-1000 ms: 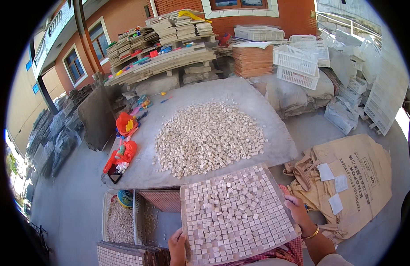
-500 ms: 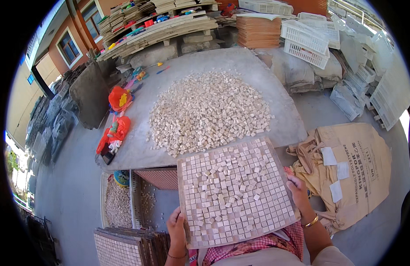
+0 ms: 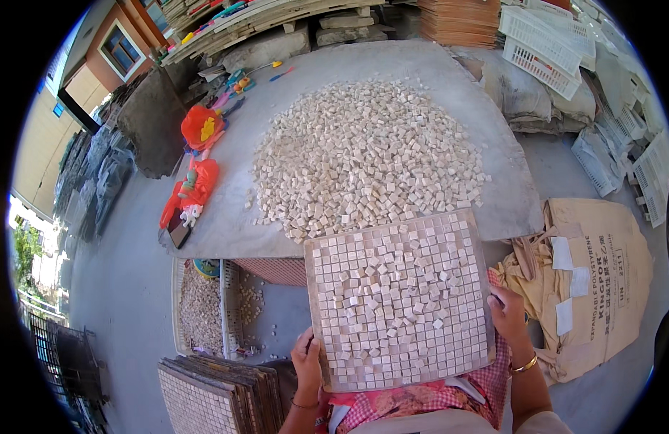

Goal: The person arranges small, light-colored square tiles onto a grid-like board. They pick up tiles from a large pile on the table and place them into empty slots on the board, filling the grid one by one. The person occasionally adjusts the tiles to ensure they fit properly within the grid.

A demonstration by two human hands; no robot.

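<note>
I hold a square grid tray [image 3: 315, 289] of small cells, tilted, its far edge against the table's near edge by the pile. My left hand [image 3: 306, 362] is closed on its left edge, low down. My right hand [image 3: 508, 316] grips the right edge, a gold bangle on that wrist. Pale stone cubes sit in many of the cells, mostly at the right and bottom. Loose cubes [image 3: 392, 293] lie scattered on top across the middle; some cells toward the upper left are bare. Just beyond the tray spreads a big pile of stone cubes [image 3: 370, 152].
The grey table [image 3: 508, 173] carries red plastic bags [image 3: 198, 181], small toys and a phone [image 3: 179, 230] on its left. Lower left stand a white crate [image 3: 179, 304] of stone chips and stacked filled trays [image 3: 197, 398]. A tan sack [image 3: 609, 289] lies right, below white baskets [image 3: 540, 54].
The view has shifted, so the table and pile appear higher and further right. Both hands still hold the tray. The loose cubes on it lie in a slightly different scatter.
</note>
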